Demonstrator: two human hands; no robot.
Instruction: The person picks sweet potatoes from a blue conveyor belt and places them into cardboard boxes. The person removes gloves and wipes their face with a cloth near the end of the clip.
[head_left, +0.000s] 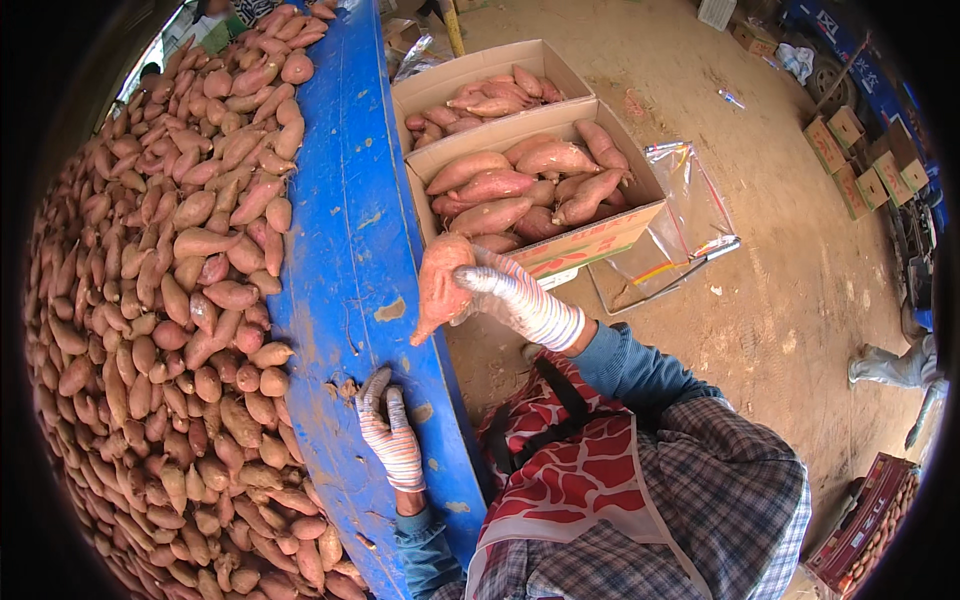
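My right hand (521, 300), in a striped work glove, grips a large sweet potato (442, 281) beside the near corner of an open cardboard box (592, 240). The sweet potato's thin end points down and left, over the edge of a blue metal ledge (330, 225). Several sweet potatoes (555, 159) fill much of that box. On the ledge, my gloved left hand (391, 435) rests with fingers apart and holds nothing. A bit of dry brown debris (345, 388) lies by its fingertips. Left of the ledge spreads a big heap of sweet potatoes (187, 315).
Behind the near box stands a second open cardboard box (555, 67) with sweet potatoes. A metal frame with clear plastic film (675, 217) sits on the dirt floor (772, 300). Farther off are stacked cartons (847, 165), a blue vehicle (840, 45) and a person's leg (892, 367).
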